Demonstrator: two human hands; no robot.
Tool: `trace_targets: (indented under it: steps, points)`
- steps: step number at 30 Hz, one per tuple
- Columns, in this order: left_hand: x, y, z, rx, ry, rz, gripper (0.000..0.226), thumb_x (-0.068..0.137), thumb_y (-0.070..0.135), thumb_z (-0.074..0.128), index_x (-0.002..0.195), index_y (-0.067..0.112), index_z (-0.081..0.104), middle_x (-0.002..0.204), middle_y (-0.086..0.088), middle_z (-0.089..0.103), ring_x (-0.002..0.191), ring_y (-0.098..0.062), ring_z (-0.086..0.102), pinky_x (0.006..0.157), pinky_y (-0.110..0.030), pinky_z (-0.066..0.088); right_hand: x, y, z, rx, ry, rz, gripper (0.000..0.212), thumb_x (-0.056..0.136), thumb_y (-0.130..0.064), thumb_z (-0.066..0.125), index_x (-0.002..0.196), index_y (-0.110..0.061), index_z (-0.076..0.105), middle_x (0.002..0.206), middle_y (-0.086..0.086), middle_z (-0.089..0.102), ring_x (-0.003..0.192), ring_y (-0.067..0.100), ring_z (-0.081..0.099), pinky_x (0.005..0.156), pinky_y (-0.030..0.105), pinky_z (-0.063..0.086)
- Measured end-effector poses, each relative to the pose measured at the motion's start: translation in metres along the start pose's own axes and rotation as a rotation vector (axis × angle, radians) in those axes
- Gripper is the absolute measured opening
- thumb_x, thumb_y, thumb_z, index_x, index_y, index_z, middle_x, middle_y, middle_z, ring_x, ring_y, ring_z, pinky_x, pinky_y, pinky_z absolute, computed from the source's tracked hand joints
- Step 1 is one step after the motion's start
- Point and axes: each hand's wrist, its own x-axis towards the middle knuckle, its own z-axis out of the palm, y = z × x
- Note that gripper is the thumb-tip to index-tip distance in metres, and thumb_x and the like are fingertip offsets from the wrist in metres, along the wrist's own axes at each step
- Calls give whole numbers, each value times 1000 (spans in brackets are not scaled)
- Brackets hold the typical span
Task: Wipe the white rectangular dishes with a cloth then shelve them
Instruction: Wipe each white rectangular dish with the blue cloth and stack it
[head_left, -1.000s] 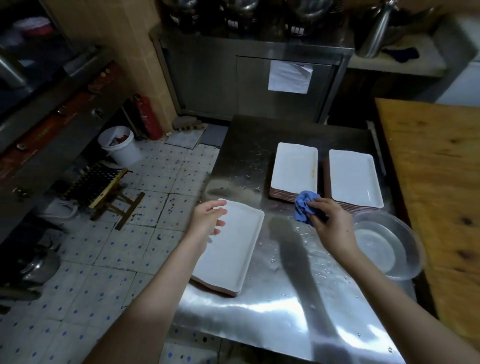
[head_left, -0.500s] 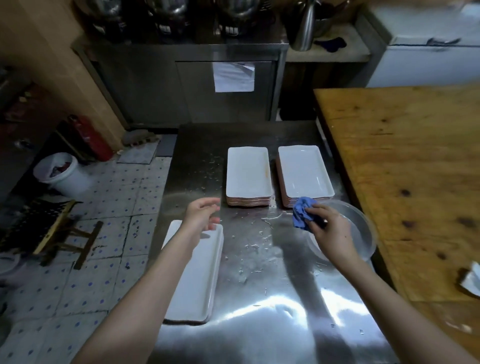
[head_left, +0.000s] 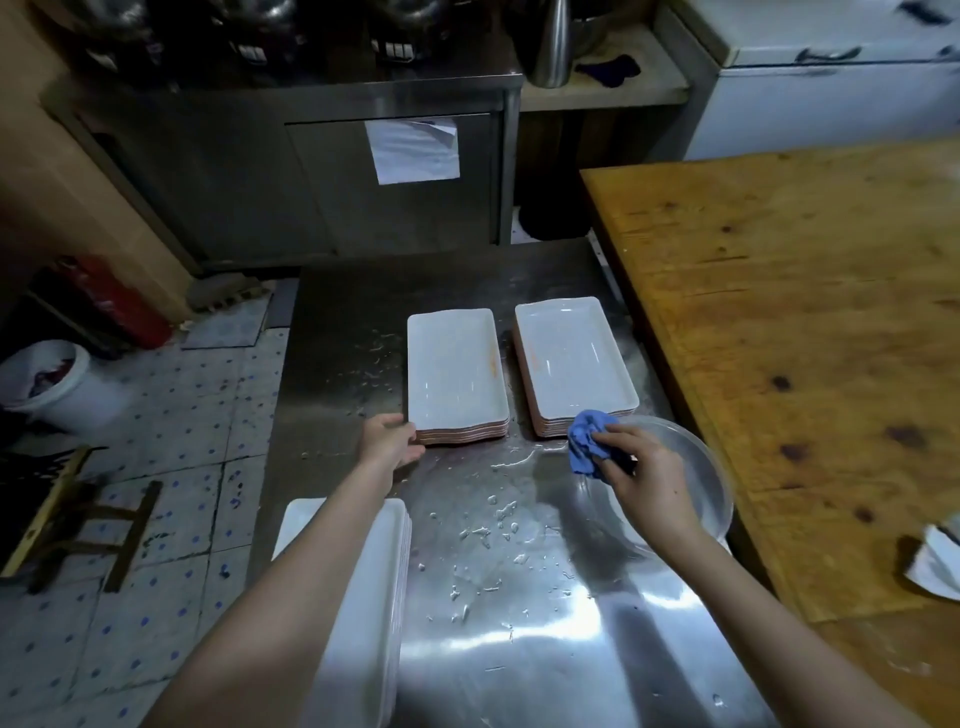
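Two stacks of white rectangular dishes stand side by side on the wet steel table (head_left: 519, 649): a left stack (head_left: 454, 371) and a right stack (head_left: 574, 358). My left hand (head_left: 389, 441) reaches the near left corner of the left stack, fingers touching its edge. My right hand (head_left: 644, 475) pinches a crumpled blue cloth (head_left: 584, 447) just in front of the right stack, over the rim of a clear bowl (head_left: 711, 483). A third pile of white dishes (head_left: 363, 613) lies at the table's near left edge, partly under my left forearm.
A wooden table (head_left: 805, 338) adjoins on the right, with a white scrap (head_left: 935, 564) at its near edge. A steel cabinet (head_left: 322, 176) stands behind. On the tiled floor to the left are a white bucket (head_left: 57, 384), a red extinguisher (head_left: 111, 301) and a wooden stool (head_left: 67, 519).
My left hand left the near-left dish pile and moved forward to the corner of the left stack. My right hand with the cloth stayed in place. The view turned right.
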Motion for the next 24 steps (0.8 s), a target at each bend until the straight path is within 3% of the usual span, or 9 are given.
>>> trace_targets:
  steps: [2,4,11,14,17,19,24]
  points:
    - [4,-2,6,3,12,-7,27,92,5,60,118,5,52,96,-14,59,45,-15,59,41,-15,50,2,1,2,-2,0,5,25,78,4,68,102,-4,71,110,8,66,97,16,62,89,32,50]
    - [6,-2,11,-1,17,-11,19,91,7,62,106,10,50,98,-13,58,53,-18,58,42,-15,49,4,3,3,-3,-2,6,25,77,4,69,101,-4,71,109,7,66,97,17,62,89,33,51]
    - [14,0,16,-15,19,-36,13,91,-1,51,101,7,51,73,-9,53,57,-19,56,53,-23,55,6,5,6,-41,-15,-8,26,77,3,70,102,-3,71,108,7,66,97,17,61,87,27,47]
    - [10,0,12,-13,18,-18,16,92,-3,43,101,7,51,82,-13,59,60,-26,61,48,-20,55,5,5,7,-35,-15,-6,26,77,4,69,101,-3,71,108,8,66,97,20,62,87,27,47]
    - [6,-5,6,-46,41,11,26,90,-8,42,106,9,52,105,-18,62,81,-36,68,66,-30,59,5,2,8,-34,-10,-20,26,76,5,70,101,-4,71,107,9,66,95,14,59,86,23,44]
    - [1,-8,3,-94,50,14,33,89,-10,42,115,7,53,109,-18,62,90,-37,68,78,-35,57,4,0,9,-30,-11,-27,26,76,4,70,101,-4,71,107,10,66,95,14,59,86,23,44]
    - [-14,-3,-3,-273,76,14,41,91,-16,35,125,0,52,113,-20,60,92,-34,62,82,-35,52,0,-3,6,-6,-15,-37,26,77,3,69,102,-5,71,108,7,66,95,13,59,87,30,50]
